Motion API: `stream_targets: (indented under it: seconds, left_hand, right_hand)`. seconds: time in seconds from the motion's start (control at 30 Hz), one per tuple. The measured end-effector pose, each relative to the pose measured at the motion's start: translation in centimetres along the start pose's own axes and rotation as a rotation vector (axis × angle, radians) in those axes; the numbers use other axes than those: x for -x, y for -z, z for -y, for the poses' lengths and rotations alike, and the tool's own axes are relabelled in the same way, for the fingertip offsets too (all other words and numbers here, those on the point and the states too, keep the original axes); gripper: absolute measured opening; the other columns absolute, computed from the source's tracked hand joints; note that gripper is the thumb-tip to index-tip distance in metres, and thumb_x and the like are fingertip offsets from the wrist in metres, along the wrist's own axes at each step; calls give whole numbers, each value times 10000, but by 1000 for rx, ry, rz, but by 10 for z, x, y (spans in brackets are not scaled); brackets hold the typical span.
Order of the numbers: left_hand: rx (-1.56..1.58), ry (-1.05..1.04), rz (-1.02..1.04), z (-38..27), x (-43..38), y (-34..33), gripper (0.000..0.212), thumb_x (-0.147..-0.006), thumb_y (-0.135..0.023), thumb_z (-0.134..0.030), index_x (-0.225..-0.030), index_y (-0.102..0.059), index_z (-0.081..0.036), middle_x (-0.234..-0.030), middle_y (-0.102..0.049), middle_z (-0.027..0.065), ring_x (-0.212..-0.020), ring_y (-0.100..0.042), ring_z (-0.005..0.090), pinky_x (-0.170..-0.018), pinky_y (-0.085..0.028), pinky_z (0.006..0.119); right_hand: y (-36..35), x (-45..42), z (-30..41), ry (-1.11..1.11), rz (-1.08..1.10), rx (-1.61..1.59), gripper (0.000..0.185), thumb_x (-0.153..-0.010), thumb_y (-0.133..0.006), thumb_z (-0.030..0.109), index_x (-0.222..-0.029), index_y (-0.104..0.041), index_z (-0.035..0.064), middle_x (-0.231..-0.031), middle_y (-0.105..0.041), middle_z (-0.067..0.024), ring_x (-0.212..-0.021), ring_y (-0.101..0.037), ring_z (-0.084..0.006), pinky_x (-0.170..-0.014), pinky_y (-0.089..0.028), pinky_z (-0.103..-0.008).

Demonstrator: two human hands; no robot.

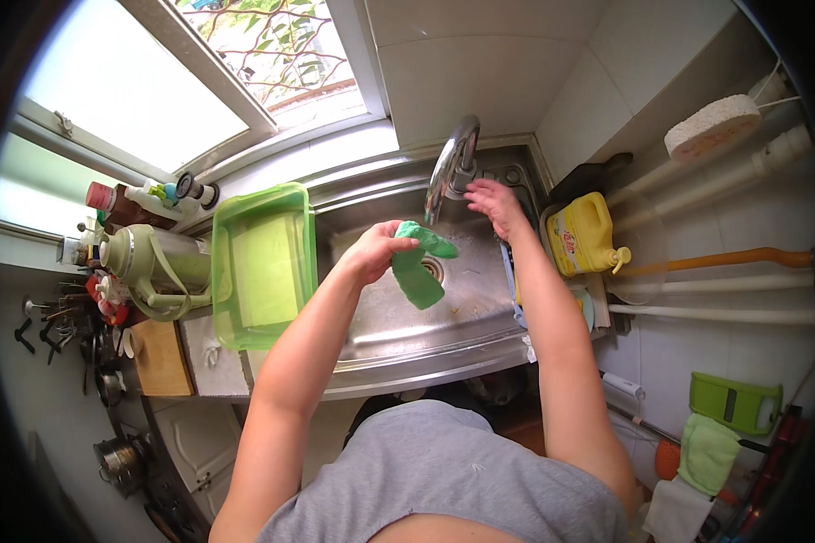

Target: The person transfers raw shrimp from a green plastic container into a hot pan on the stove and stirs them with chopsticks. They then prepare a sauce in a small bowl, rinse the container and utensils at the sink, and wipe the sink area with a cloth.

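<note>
My left hand [379, 250] grips a green cloth [418, 275], which hangs folded over the stainless steel sink [380, 319], near its drain. Beside the base of the chrome faucet [448, 159], my right hand [494, 207] is raised with its fingers apart and nothing held. Whether its fingertips touch the faucet, I cannot tell. No water stream can be made out below the spout. Left of the sink lies a translucent green plastic basin [265, 271].
A yellow pump jug [581, 234] stands right of the sink, near a blue-handled item [511, 285] at the sink's edge. On the left are a thermos jug [136, 254], a wooden board [163, 356] and several bottles. An open window [278, 54] is above; a sponge [713, 127] hangs at upper right.
</note>
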State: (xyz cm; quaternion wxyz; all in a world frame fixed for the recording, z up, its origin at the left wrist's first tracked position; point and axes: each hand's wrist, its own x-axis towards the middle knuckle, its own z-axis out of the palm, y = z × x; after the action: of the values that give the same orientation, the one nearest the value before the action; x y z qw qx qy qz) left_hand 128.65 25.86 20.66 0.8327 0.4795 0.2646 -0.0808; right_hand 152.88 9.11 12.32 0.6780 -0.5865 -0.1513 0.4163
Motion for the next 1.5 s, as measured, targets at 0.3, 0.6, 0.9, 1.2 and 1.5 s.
stream_targets:
  seconds: [0.3, 0.6, 0.9, 1.2, 1.5]
  left_hand:
    - [-26, -71, -14, 3, -24, 0, 298, -863, -679, -59, -1145, -587, -39, -1016, -664, 48, -921, -634, 155, -850, -496, 305]
    - [134, -254, -107, -9, 0, 10, 186, -928, -609, -175, -1077, -591, -65, -1024, -695, 92, -926, -649, 181, -834, -500, 319]
    - [9, -439, -142, -30, 48, 38, 135, -971, -558, -182, -1046, -567, -70, -1092, -681, 173, -968, -653, 215, -911, -492, 380]
    - [-245, -534, -441, -12, 62, 90, 177, -964, -593, -236, -1027, -670, -90, -913, -669, -35, -804, -567, 55, -729, -421, 229]
    - [-101, -561, -390, 16, 37, 73, 180, -901, -625, -24, -1069, -688, -4, -935, -693, 25, -828, -602, 83, -777, -461, 230]
  right_hand:
    - [-5, 1, -16, 90, -7, 115, 462, -862, -649, 53, -1298, -513, -17, -1220, -623, -135, -1066, -600, -185, -920, -479, -302]
    - [-53, 37, -14, -28, 366, 355, 102, -777, -722, 27, -868, -679, 15, -784, -651, 20, -703, -572, -64, -659, -462, -231]
    - [-29, 46, -43, -57, 277, 375, 150, -721, -769, -8, -795, -653, 53, -788, -635, 29, -715, -561, -63, -678, -454, -216]
    - [-91, 41, -38, 254, 77, -1, 143, -819, -678, -7, -927, -592, 32, -895, -653, -21, -834, -604, -93, -740, -476, -224]
    - [-108, 57, -9, 459, -129, 775, 229, -782, -708, 166, -843, -549, 13, -848, -626, -194, -775, -623, -364, -668, -492, -387]
